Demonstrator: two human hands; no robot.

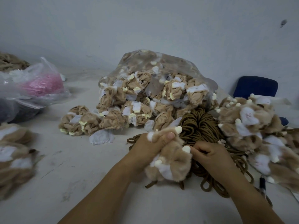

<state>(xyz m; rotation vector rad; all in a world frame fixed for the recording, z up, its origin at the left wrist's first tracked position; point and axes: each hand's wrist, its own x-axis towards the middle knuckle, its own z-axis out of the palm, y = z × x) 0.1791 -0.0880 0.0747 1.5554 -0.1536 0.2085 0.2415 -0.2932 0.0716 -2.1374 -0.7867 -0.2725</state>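
the left hand [151,147] grips the upper part of a tan plush piece [171,164]. its fingers are curled tight round the fur and the thumb lies across the top. the right hand [212,155] meets the same piece from the other side. its fingers are curled and pinch the fur at the edge, just beside a small cream tip [186,149]. so the plush piece hangs between the two hands, a little above the white table [68,178], with its white patch facing down and toward the person.

just behind the grip, and also under the right hand, lies a bundle of brown cord [199,125]; some loops reach past the right wrist. further behind the grip a clear bag [161,65] leans, full of inside-out tan pieces, and a few of these [80,122] lie loose, away to the left of the left hand. near the right hand, on its outer side, a pile of furry pieces [246,125] is heaped. a pen [262,183] lies beside the right forearm. well apart to the left there is another blurred pile [14,156] and a bag with pink material [41,84].
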